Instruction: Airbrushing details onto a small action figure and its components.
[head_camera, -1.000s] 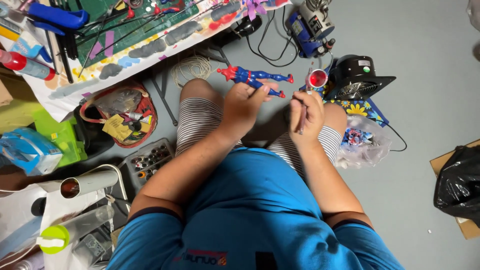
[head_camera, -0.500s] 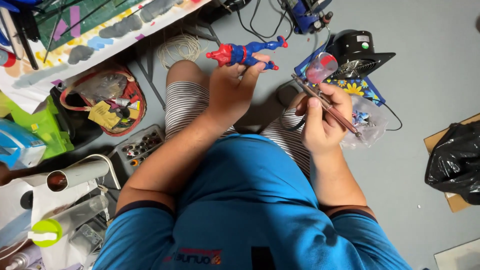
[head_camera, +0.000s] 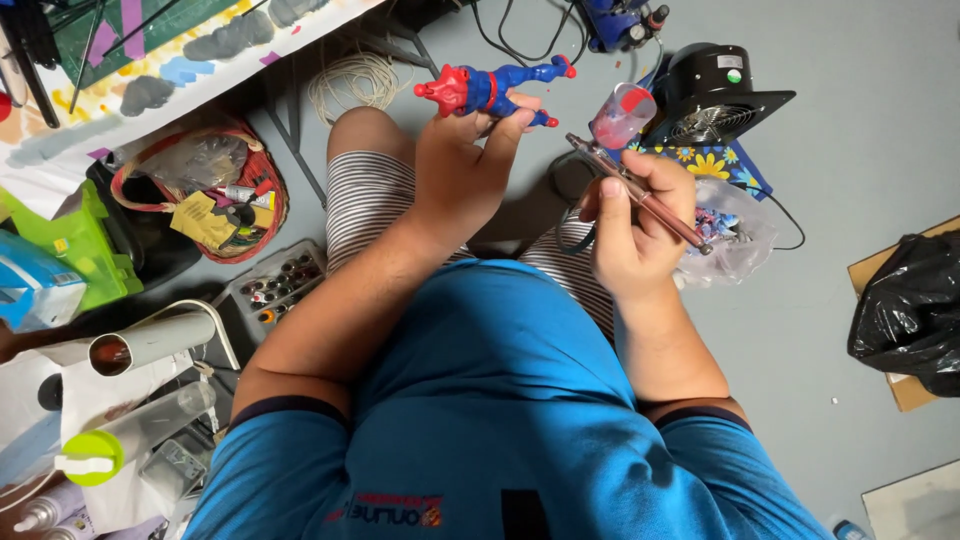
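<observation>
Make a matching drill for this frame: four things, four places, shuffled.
Things:
1. figure
2. airbrush
3. black bag
4. cord coil

Places:
A. far right, on cardboard
B. in the right hand
C. on the floor beyond the left knee
D. in the left hand

Pairs: 1-D, 2-B, 3-A, 4-C

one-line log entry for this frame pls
left hand: holds red-and-blue figure | right hand: holds airbrush, paint cup on top, tip apart from figure | seated on grey floor
</observation>
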